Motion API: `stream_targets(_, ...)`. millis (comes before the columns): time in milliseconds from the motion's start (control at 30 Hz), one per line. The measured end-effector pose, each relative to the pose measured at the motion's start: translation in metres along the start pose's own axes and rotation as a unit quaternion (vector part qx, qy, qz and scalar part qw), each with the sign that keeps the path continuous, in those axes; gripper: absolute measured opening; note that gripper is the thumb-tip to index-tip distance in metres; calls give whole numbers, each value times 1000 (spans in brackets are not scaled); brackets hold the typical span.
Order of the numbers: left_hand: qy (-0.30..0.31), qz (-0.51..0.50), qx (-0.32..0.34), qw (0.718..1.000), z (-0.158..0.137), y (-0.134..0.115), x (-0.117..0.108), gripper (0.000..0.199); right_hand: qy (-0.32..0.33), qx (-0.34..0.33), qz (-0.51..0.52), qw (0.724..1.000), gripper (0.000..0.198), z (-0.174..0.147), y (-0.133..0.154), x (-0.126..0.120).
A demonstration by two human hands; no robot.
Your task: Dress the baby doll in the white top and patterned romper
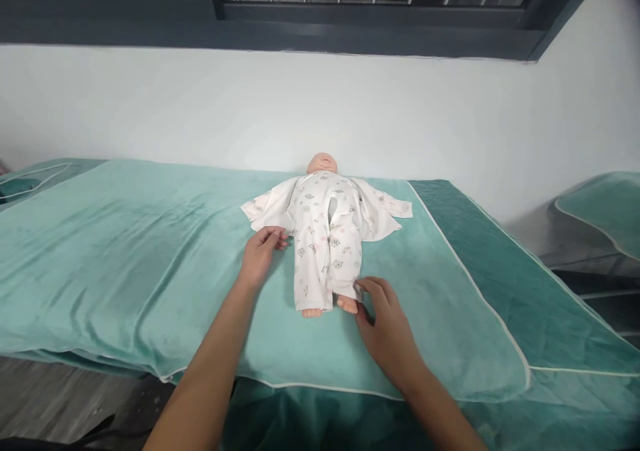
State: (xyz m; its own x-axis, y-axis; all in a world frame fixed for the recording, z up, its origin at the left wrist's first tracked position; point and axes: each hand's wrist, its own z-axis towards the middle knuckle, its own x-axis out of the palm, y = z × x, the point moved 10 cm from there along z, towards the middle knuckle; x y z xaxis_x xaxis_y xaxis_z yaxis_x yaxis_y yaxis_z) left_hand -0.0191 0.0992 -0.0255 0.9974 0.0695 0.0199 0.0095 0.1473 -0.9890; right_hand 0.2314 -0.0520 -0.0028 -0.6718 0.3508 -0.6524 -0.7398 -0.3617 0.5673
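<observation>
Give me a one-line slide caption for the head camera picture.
A doll lies on a green blanket, right hand at one printed trouser cuff, left hand near the white top.

The left hand and right hand are both ungloved, with slender fingers, each joining through a narrow, bare wrist to a bare, smooth-contoured forearm that widens gradually toward the lower edge of view.
</observation>
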Motion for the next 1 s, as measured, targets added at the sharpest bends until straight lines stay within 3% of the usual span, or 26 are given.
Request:
stream_targets(167, -2, 80, 17, 997, 0, -3, 2, 31, 14, -11, 18, 1000, 24, 16, 6, 8)
stream_targets(267, 8, 150, 24, 988, 0, -3, 5, 30, 18, -42, 92, 995, 21, 22, 24, -5)
stream_targets(400, 9, 162, 19, 987, 2, -2, 7, 27, 50, -94, 138, 985, 22, 16, 47, -26)
stream_targets(533, 4, 170, 12, 985, 1, -3, 7, 25, 100, -112, 109, 983, 14, 8, 44, -25)
stream_targets(667, -5, 189, 13, 982, 2, -5, 8, 25, 73, -102, 81, 989, 9, 11, 36, -25)
stream_targets(833, -17, 179, 12, 984, 3, -5, 9, 25, 125, -139, 44, 981, 29, 18, 63, -2)
stream_targets(1000, -28, 183, 8, 983, 3, -6, 8, 23, 155, -178, -19, 971, 21, 23, 74, 23)
